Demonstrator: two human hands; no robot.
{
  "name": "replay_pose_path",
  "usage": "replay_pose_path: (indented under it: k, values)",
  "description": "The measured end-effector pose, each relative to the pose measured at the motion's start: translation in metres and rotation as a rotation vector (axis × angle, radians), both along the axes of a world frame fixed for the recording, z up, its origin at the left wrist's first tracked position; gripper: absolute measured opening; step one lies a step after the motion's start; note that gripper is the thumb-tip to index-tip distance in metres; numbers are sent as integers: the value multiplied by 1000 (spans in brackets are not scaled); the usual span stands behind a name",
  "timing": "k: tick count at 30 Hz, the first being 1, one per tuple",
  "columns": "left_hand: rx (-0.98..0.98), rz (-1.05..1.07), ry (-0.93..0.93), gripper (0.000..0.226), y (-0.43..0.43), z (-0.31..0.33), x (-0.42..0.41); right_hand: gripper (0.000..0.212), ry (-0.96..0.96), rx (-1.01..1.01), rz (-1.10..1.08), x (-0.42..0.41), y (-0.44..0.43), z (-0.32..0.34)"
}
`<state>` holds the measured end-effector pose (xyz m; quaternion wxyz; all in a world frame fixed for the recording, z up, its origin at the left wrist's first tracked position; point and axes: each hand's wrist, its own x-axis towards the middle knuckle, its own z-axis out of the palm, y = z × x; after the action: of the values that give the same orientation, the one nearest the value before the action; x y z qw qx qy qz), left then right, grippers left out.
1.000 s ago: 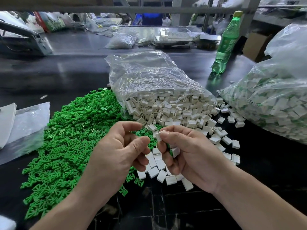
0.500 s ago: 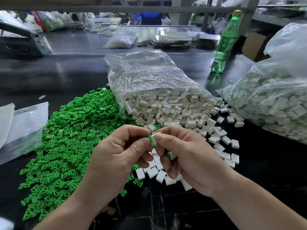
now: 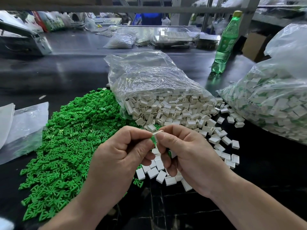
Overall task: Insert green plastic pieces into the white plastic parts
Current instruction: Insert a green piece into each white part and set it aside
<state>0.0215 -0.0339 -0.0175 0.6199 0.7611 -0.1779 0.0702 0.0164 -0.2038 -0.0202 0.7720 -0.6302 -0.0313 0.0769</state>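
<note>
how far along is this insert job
Done: the bag on the right holds white parts with green showing inside. In hand: the left hand and right hand pinch one white part between them. To do: a large green pile and an open bag of white parts.

**Both hands meet in a pinch at centre frame**

Your left hand (image 3: pixel 119 156) sits just left of centre with its back to the camera. The fingers are curled towards the palm, and the thumb and forefinger close in a pinch that points right. Your right hand (image 3: pixel 187 156) faces it just right of centre. Its thumb and forefinger pinch a small white part (image 3: pixel 158 132) at the top, with the other fingers curled beneath. Your left pinch grips that same part at its left end. Your left forearm (image 3: pixel 69 211) runs in from the lower left edge and your right forearm (image 3: pixel 259 205) from the lower right corner. Both are bare.
</note>
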Motion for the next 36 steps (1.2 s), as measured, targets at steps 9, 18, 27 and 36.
replay_pose_path:
  k: [9,18,27,36]
  values:
    - [-3,26,3,10,-1,2,-1,12,8,11,48,0,0,0]
    - [-523,-473,578,47,4,2,4,24,75,43,226,-1,-8,6]
    - [-691,-534,751,52,5,3,9,31,137,63,257,1,-6,7]
    - [-682,-488,752,52,4,1,9,25,145,51,230,-3,-2,9]
